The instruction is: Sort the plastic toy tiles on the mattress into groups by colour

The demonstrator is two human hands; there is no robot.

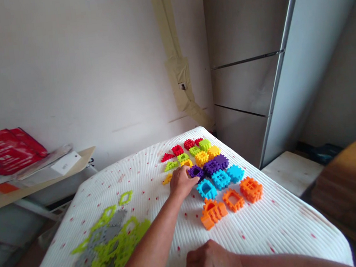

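Observation:
My left hand reaches across the table, thumb and fingers closed at the left edge of a purple interlocking block with an opening in it. More purple blocks stand just right of it. Blue blocks sit on the near side, and orange blocks nearer still. Beyond lie yellow blocks, green blocks and red blocks, sorted in rows by colour. Curled near the front, my right hand rests low over the table; its fingers' inner side is hidden.
A loose heap of green pieces and grey pieces covers the table's left front. The table has a white ribbed cover. A grey fridge stands behind right; a shelf with a red bag is left.

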